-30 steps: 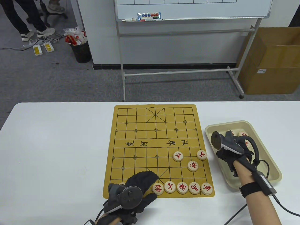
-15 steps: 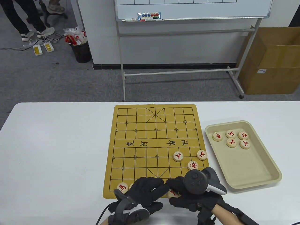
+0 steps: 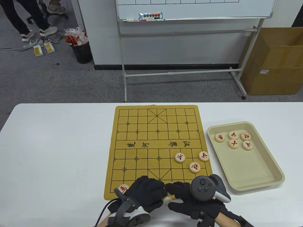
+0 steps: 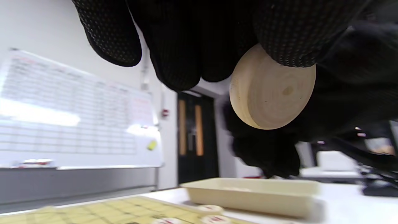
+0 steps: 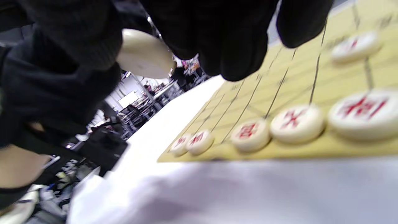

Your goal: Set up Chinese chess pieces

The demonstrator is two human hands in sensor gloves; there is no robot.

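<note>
My left hand (image 3: 163, 192) pinches a round wooden chess piece (image 4: 270, 90) over the front edge of the yellow board (image 3: 146, 132); its plain underside faces the left wrist camera. In the table view only a sliver of that piece (image 3: 168, 199) shows between the gloves. My right hand (image 3: 171, 188) hovers beside it, fingers loosely bent, nothing visibly in them. Red-marked pieces lie on the board at the front left (image 3: 123, 188) and in a group of three on the right (image 3: 194, 167). The right wrist view shows a row of pieces (image 5: 297, 123) along the board's edge.
A beige tray (image 3: 260, 186) stands right of the board with several red pieces (image 3: 233, 143) at its far end. Beyond the table are a whiteboard stand (image 3: 180, 73), a cardboard box (image 3: 274, 71) and a person's legs (image 3: 26, 21).
One second ago my right hand was in the tray; it came to the board's front edge beside my left hand. The piece now sits in my left fingers.
</note>
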